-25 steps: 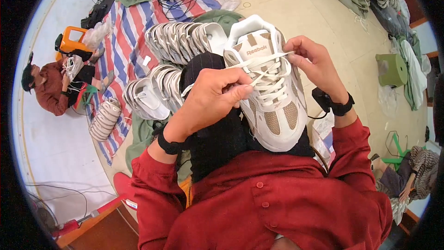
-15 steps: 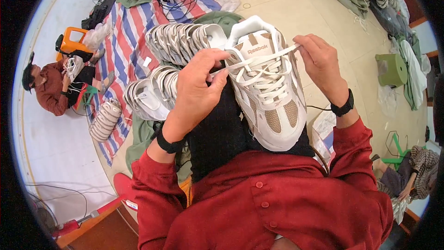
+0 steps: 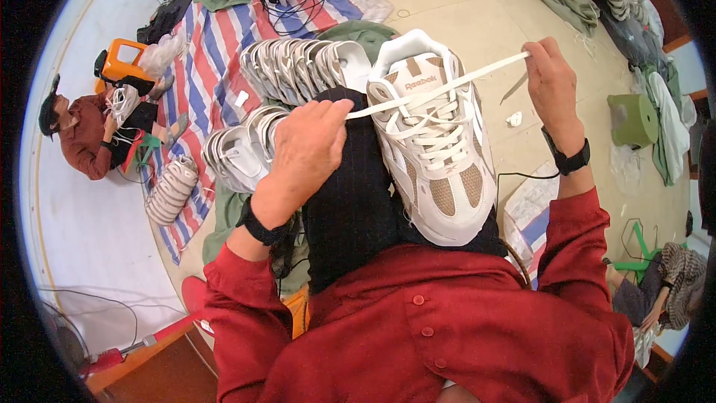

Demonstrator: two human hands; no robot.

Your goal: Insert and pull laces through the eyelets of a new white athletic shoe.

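Note:
A white and tan sneaker point(image 3: 440, 186) rests on my black-trousered lap, toe toward me. Its cream shoelace point(image 3: 432, 93) stretches taut across the tongue, rising to the right, between my two hands. On the left, my left hand point(image 3: 309, 145) is closed with the lace coming out between thumb and fingers. My right hand point(image 3: 552, 86), higher and farther out, pinches the other stretch of lace. Below that, the lacing criss-crosses down the sneaker's front, with a loose loop lying over it. Each wrist wears a black band.
Rows of similar sneakers point(image 3: 298, 67) stand left of my knees on a striped sheet point(image 3: 201, 67). Farther left, a person point(image 3: 82, 130) sits holding laces; another person point(image 3: 664, 291) is at the far right. A green stool point(image 3: 632, 119) and an orange stool point(image 3: 123, 60) stand on opposite sides.
My hands have moved apart, the right going up and outward, the left outward and slightly down. The shoelace between them is now straight and tight across the sneaker.

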